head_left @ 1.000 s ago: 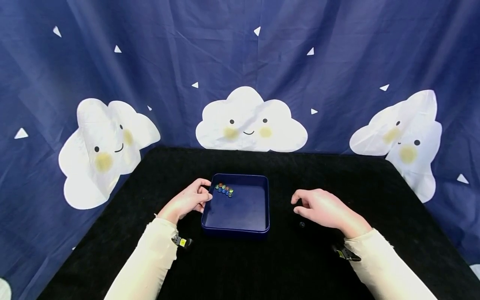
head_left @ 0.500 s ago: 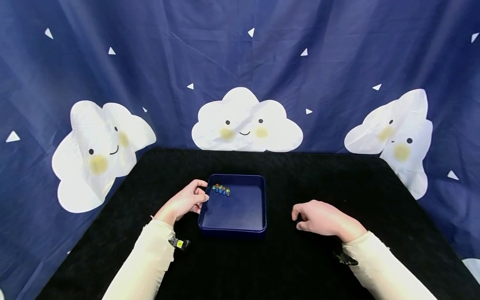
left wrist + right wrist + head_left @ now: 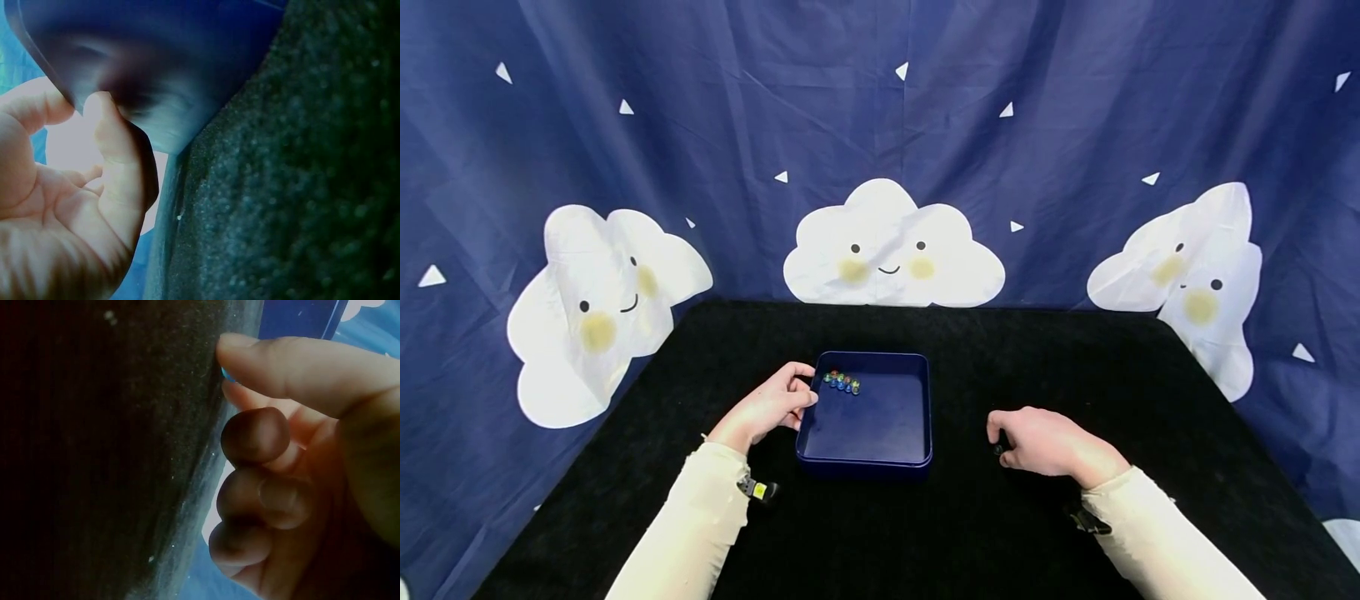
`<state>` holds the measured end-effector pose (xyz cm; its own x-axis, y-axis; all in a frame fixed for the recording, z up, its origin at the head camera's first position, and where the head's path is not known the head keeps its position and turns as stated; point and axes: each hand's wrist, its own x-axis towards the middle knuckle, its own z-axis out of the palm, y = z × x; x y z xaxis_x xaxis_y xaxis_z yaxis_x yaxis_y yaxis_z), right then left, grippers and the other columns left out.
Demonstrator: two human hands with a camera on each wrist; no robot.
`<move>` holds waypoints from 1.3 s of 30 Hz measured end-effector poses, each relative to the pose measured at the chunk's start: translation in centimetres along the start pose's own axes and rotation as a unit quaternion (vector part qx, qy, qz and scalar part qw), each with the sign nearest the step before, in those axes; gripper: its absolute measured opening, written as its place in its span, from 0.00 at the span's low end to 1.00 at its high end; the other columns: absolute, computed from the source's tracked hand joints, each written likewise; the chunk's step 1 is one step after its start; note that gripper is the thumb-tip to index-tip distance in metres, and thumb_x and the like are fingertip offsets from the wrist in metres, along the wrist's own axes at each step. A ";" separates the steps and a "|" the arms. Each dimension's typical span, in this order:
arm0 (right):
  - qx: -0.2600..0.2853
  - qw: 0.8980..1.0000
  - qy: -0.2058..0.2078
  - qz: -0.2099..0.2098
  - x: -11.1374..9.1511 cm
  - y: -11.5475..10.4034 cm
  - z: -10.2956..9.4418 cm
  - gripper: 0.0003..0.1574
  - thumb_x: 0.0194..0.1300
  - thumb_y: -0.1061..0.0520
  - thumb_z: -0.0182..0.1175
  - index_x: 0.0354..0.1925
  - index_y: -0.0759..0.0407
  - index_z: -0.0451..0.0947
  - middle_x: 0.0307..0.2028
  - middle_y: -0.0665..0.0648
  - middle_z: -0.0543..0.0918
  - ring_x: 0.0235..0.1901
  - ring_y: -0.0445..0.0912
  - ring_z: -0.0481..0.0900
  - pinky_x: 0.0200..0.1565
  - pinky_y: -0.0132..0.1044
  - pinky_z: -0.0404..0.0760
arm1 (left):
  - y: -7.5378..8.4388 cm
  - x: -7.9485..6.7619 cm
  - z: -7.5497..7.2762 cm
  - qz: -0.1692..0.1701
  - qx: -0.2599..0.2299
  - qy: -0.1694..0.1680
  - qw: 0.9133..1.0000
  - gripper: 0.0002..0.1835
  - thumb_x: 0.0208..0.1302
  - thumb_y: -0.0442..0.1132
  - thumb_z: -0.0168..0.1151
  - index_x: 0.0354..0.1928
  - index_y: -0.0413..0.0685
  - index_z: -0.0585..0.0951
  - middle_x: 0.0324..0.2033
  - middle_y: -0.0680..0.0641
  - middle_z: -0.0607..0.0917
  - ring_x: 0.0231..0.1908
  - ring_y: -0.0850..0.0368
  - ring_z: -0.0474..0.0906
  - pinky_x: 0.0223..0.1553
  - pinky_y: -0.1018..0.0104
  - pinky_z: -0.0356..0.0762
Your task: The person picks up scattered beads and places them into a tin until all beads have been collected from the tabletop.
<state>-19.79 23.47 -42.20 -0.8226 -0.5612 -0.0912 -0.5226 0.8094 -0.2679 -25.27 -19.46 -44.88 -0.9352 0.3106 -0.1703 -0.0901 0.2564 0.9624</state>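
Note:
A square dark blue tray (image 3: 872,425) sits on the black cloth, with several small coloured glass marbles (image 3: 840,384) clustered at its far left. My left hand (image 3: 772,407) holds the tray's left side, thumb and index finger at the wall. In the left wrist view the thumb (image 3: 115,144) lies against the blue wall. To the tray's right, my right hand (image 3: 1048,442) is low over the cloth, pinching a small dark marble (image 3: 997,449) between thumb and index finger. Only a bright blue sliver of this marble (image 3: 228,375) shows in the right wrist view; the fingers hide the rest.
Black cloth (image 3: 970,533) covers the table. Behind it hangs a dark blue curtain (image 3: 850,100) with white smiling clouds (image 3: 891,217). A small strapped device (image 3: 758,489) is at the left cuff, and another (image 3: 1086,518) at the right.
My right hand has come down and nearer to me onto the marble on the cloth, and the fingers have closed around it. The left hand stays at the tray; the view has shifted slightly.

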 end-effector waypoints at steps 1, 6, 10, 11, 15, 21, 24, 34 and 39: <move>-0.002 1.000 0.003 -0.003 0.0 0.1 0.0 0.17 0.54 0.59 0.73 0.35 0.43 0.75 0.28 0.43 0.78 0.25 0.38 0.72 0.31 0.40 0.74 | 0.0 0.0 0.0 0.001 0.000 0.000 1.000 0.30 0.68 0.31 0.60 0.67 0.35 0.60 0.30 0.46 0.74 0.24 0.55 0.72 0.26 0.63 0.79; -0.009 0.999 0.034 -0.024 0.0 0.2 -0.1 0.15 0.57 0.58 0.71 0.33 0.41 0.75 0.27 0.39 0.76 0.25 0.36 0.72 0.30 0.38 0.74 | 0.0 0.0 0.0 0.000 0.005 0.002 1.000 0.29 0.68 0.31 0.60 0.67 0.35 0.60 0.31 0.45 0.74 0.24 0.55 0.73 0.26 0.63 0.79; 0.005 0.997 0.067 -0.029 0.3 0.1 -0.2 0.12 0.60 0.56 0.70 0.35 0.40 0.76 0.21 0.37 0.71 0.22 0.34 0.69 0.27 0.36 0.72 | -0.1 0.0 -0.1 0.000 0.008 0.004 1.000 0.29 0.67 0.31 0.60 0.67 0.36 0.61 0.31 0.45 0.74 0.24 0.55 0.73 0.26 0.63 0.79; 0.010 0.997 0.076 -0.027 0.4 0.0 -0.3 0.12 0.60 0.55 0.69 0.35 0.39 0.76 0.20 0.37 0.70 0.21 0.34 0.68 0.27 0.35 0.71 | -0.1 0.0 -0.1 0.000 0.008 0.004 1.000 0.29 0.67 0.31 0.60 0.66 0.36 0.61 0.31 0.45 0.75 0.24 0.54 0.73 0.26 0.63 0.79; 0.023 0.993 0.110 -0.022 1.2 -0.5 -0.3 0.10 0.62 0.51 0.68 0.35 0.37 0.75 0.18 0.36 0.67 0.20 0.33 0.67 0.26 0.34 0.70 | -0.1 0.0 -0.1 0.003 0.006 0.001 1.000 0.30 0.66 0.31 0.60 0.66 0.36 0.61 0.31 0.45 0.75 0.24 0.55 0.73 0.26 0.63 0.80; 0.028 0.987 0.154 -0.023 2.5 -2.0 -0.7 0.08 0.64 0.48 0.68 0.36 0.37 0.76 0.18 0.36 0.68 0.19 0.33 0.67 0.27 0.34 0.71 | -0.1 0.0 -0.2 0.003 -0.005 -0.011 1.000 0.30 0.67 0.32 0.60 0.67 0.34 0.59 0.30 0.46 0.74 0.25 0.55 0.72 0.26 0.62 0.80; 0.035 0.985 0.169 -0.029 3.2 -2.7 -1.0 0.07 0.64 0.48 0.68 0.38 0.40 0.77 0.18 0.37 0.68 0.19 0.34 0.67 0.27 0.34 0.72 | -0.1 0.0 -0.1 0.005 -0.007 -0.011 1.000 0.30 0.67 0.32 0.60 0.67 0.34 0.59 0.30 0.46 0.73 0.24 0.55 0.72 0.26 0.63 0.80; 0.040 0.985 0.166 -0.036 4.8 -4.2 -1.3 0.07 0.65 0.49 0.68 0.40 0.42 0.79 0.18 0.39 0.68 0.19 0.35 0.67 0.27 0.35 0.72 | -0.1 0.0 0.1 0.003 -0.004 -0.012 1.000 0.30 0.67 0.32 0.60 0.67 0.35 0.60 0.31 0.45 0.74 0.24 0.55 0.73 0.28 0.62 0.80; 0.034 0.985 0.164 -0.045 5.5 -4.9 -1.3 0.07 0.65 0.48 0.67 0.41 0.42 0.79 0.19 0.38 0.69 0.20 0.35 0.67 0.27 0.34 0.72 | 0.0 0.0 -0.1 0.002 0.002 -0.011 1.000 0.30 0.67 0.33 0.60 0.67 0.35 0.60 0.31 0.45 0.74 0.25 0.55 0.73 0.28 0.61 0.80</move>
<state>-22.06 16.59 -40.12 -0.8080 -0.5349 0.2470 -0.5891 0.7395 -0.3258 -25.28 -19.56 -44.82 -0.9274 0.3322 -0.1722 -0.0861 0.2584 0.9622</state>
